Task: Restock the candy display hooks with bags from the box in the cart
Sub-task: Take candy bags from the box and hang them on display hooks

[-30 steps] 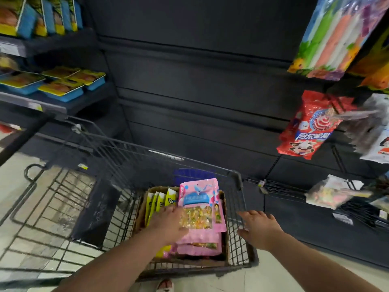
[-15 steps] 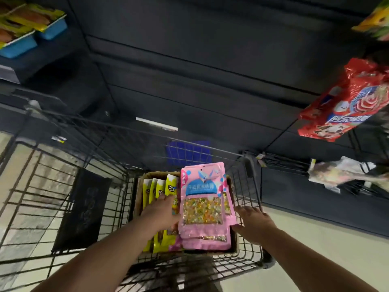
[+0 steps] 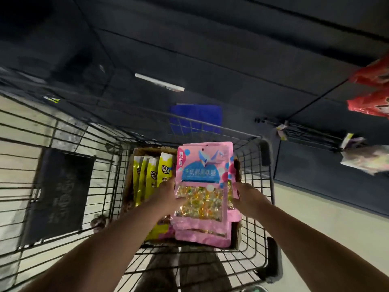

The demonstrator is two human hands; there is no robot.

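Stock: pink bags (image 3: 203,180), stack tilted up over box (image 3: 145,151) in cart (image 3: 268,186) | left hand (image 3: 167,194): fingers curled round stack's left edge | right hand (image 3: 247,197): at right edge, grip unclear | yellow bags (image 3: 152,175): in box | hooks (image 3: 307,131), far right: this stack not yet hung, most restocking apparently left.

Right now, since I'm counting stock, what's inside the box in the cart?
Pink candy bags stacked at right, yellow packets upright at left; the bottom of the box is covered.
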